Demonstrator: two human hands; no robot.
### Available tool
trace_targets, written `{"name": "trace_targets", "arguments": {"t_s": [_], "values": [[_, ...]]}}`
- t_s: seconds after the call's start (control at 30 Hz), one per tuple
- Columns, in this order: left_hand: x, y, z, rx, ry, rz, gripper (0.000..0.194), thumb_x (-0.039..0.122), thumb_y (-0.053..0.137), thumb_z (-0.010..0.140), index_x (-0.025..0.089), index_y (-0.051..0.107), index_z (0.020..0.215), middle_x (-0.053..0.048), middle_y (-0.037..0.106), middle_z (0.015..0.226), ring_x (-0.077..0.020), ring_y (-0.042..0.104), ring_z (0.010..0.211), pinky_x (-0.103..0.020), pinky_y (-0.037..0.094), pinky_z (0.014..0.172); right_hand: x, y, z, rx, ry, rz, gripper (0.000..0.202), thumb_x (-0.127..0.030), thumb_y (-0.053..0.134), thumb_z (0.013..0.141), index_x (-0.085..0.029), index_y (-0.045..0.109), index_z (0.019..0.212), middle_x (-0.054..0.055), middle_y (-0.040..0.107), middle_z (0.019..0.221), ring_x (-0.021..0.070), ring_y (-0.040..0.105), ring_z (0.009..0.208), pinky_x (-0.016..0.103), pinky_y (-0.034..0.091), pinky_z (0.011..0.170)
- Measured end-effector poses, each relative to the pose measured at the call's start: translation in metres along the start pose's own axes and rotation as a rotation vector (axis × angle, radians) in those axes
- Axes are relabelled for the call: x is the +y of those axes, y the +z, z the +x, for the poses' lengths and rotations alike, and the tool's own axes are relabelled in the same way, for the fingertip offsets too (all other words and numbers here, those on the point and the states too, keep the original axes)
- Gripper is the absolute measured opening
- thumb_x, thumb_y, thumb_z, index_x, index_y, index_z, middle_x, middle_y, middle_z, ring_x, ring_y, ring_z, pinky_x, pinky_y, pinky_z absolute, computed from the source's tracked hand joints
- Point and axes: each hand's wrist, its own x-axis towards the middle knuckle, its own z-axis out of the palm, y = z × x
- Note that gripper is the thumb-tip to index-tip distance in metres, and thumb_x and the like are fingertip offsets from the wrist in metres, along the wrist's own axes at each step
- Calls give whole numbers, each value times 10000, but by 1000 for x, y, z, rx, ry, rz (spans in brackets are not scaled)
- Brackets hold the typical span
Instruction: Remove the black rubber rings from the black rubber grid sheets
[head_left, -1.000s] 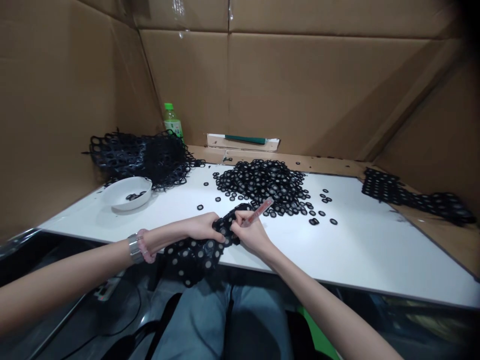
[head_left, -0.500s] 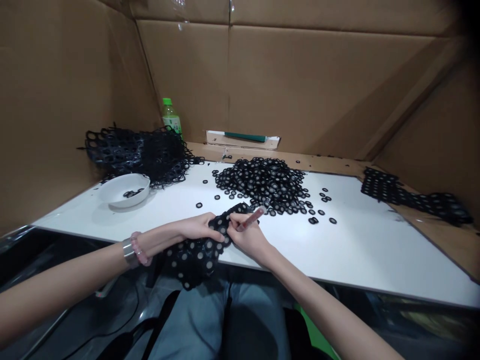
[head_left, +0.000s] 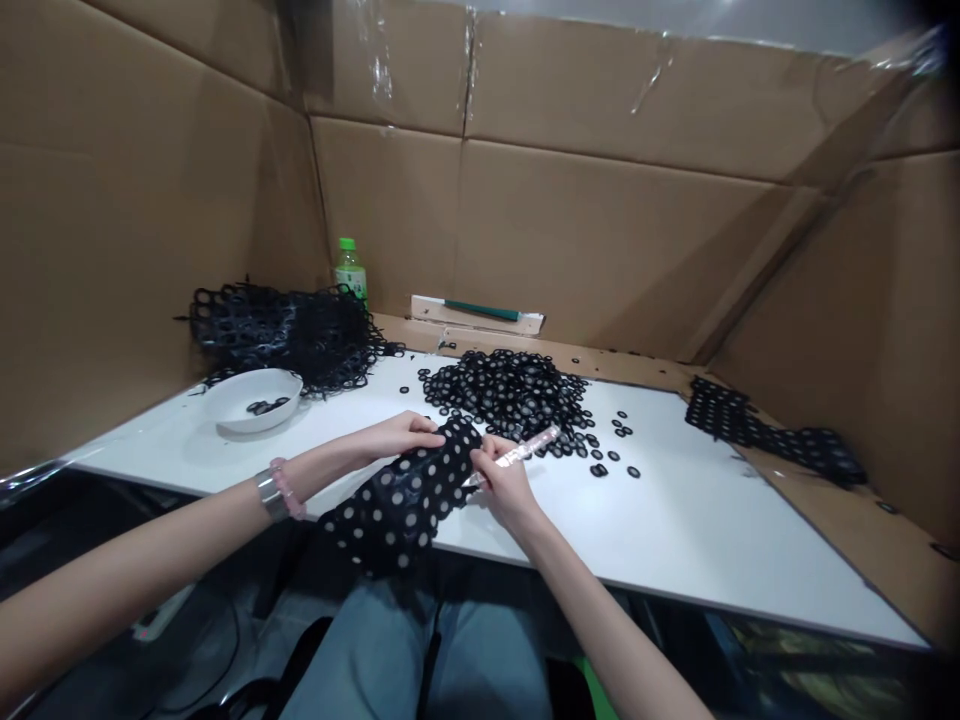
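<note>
My left hand (head_left: 409,436) is closed on the upper edge of a black sheet with pale round spots (head_left: 397,500). The sheet hangs down over the table's front edge towards my lap. In my right hand (head_left: 506,480) is a slim, pen-like tool with a pale pinkish handle (head_left: 534,443), its handle end slanting up to the right. My right fingertips are at the sheet's right edge; whether they also pinch it I cannot tell. Just beyond my hands lies a heap of small black rings (head_left: 510,388), with several loose ones to its right.
At the left are a white bowl (head_left: 217,400) with a few black pieces inside and a tangled pile of black netting (head_left: 277,335). Behind it stands a green-capped bottle (head_left: 350,270). Another spotted black sheet (head_left: 772,432) lies at the right. Cardboard walls (head_left: 600,230) surround the white table (head_left: 660,530).
The view has tilted up. The sheet is more spread out between my hands, and my right hand has turned the tool so that its handle leans further right.
</note>
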Motion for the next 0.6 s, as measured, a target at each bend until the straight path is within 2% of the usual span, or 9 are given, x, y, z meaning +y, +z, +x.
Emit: {"name": "trace_targets", "arguments": {"t_s": [0.1, 0.17, 0.3, 0.37, 0.43, 0.5, 0.6], "values": [[24, 11, -14, 6, 58, -90, 333, 447, 603, 681, 148, 490, 589, 60, 356, 529, -81, 304, 503, -204, 225, 475, -14, -8, -15, 40, -72, 105, 354, -237, 605, 633, -206, 278, 501, -107, 330, 365, 44, 273, 324, 188, 182, 360], [44, 23, -27, 18, 91, -200, 333, 417, 612, 686, 152, 445, 572, 71, 313, 515, -68, 279, 483, -197, 206, 458, -32, -14, -30, 74, -135, 217, 377, -228, 607, 659, -204, 260, 515, -109, 305, 372, 46, 253, 338, 193, 204, 379], [80, 55, -48, 105, 163, -459, 341, 401, 624, 697, 157, 415, 584, 71, 354, 525, -55, 328, 480, -179, 262, 465, -87, -27, -63, 171, -329, 303, 390, -178, 564, 714, -191, 230, 513, -109, 240, 355, 49, 197, 343, 199, 239, 401], [87, 69, -50, 163, 204, -524, 325, 391, 640, 687, 152, 439, 595, 58, 416, 554, -66, 404, 525, -185, 335, 515, -117, -31, -76, 223, -425, 254, 392, -157, 534, 741, -188, 218, 512, -102, 227, 364, 53, 200, 351, 200, 247, 407], [83, 82, -44, 194, 211, -534, 301, 384, 655, 670, 145, 479, 616, 37, 483, 602, -92, 471, 589, -208, 393, 573, -139, -33, -83, 272, -513, 164, 385, -136, 523, 754, -189, 229, 512, -98, 247, 378, 52, 221, 358, 203, 260, 419], [66, 92, -32, 204, 180, -503, 286, 379, 659, 658, 137, 509, 632, 13, 531, 642, -117, 508, 628, -238, 422, 610, -147, -33, -81, 304, -560, 74, 374, -136, 538, 754, -193, 260, 511, -93, 294, 391, 52, 262, 365, 205, 262, 418], [34, 99, -13, 221, 157, -402, 274, 366, 651, 649, 126, 524, 614, -5, 547, 634, -130, 510, 622, -248, 418, 599, -125, -29, -65, 275, -446, 0, 366, -194, 588, 731, -194, 299, 507, -85, 357, 415, 49, 319, 371, 193, 236, 385]]}}
